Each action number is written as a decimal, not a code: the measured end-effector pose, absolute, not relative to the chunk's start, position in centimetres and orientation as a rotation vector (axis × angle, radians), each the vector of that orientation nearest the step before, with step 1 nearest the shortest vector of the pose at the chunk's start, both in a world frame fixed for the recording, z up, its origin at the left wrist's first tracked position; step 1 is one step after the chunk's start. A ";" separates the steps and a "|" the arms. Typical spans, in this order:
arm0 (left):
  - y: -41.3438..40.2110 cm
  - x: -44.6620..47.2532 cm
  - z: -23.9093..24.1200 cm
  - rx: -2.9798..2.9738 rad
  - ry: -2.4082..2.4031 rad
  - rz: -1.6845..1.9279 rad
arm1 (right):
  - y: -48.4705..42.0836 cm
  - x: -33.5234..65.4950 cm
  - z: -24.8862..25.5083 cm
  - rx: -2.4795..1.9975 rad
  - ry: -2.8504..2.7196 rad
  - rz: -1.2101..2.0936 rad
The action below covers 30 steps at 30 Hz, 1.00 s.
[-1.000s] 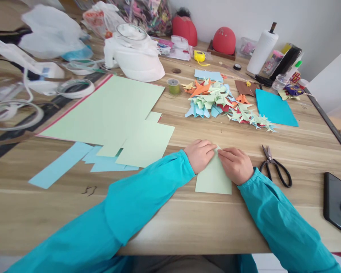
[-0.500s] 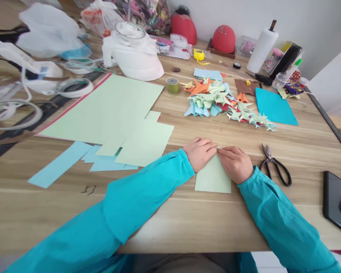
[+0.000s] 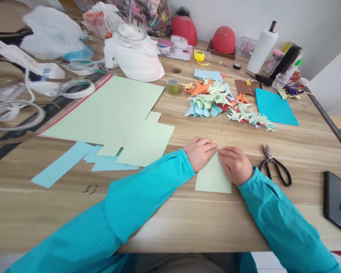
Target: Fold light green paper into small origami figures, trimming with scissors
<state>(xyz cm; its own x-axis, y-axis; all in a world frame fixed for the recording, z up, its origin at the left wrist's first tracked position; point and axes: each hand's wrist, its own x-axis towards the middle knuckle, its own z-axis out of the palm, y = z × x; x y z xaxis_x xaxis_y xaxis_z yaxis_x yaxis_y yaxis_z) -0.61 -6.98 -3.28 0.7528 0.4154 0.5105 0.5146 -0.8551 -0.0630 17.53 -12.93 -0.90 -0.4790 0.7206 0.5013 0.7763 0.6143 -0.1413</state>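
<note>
A small pale green paper (image 3: 213,178) lies on the wooden table in front of me, its top folded to a point. My left hand (image 3: 199,153) presses on its upper left part with fingers curled together. My right hand (image 3: 235,165) presses on its upper right part, fingers bent and close together. The fingertips of both hands meet at the paper's tip. Both arms wear teal sleeves.
Black scissors (image 3: 275,165) lie just right of my right hand, a dark phone (image 3: 337,201) farther right. A heap of folded paper shapes (image 3: 221,102) and a teal sheet (image 3: 274,108) lie behind. Large green sheets (image 3: 110,112) and blue strips (image 3: 62,165) lie left, near a thread spool (image 3: 173,85).
Both hands stay on the green paper; the fingertips have shifted only slightly along the top fold. Nothing else has moved.
</note>
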 end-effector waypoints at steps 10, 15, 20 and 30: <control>-7.5 -1.1 -2.4 -2.859 -0.749 -0.702 | -13.1 17.4 -0.9 -1.270 -2.378 -0.225; -7.5 -1.2 -2.4 -2.870 -0.752 -0.710 | -13.1 17.4 -0.9 -1.252 -2.398 -0.275; -7.2 -1.0 -2.8 -2.852 -0.750 -0.708 | -13.1 17.3 -1.0 -1.249 -2.385 -0.294; -6.9 -0.8 -3.6 -2.824 -0.761 -0.715 | -13.1 17.4 -1.1 -1.246 -2.376 -0.279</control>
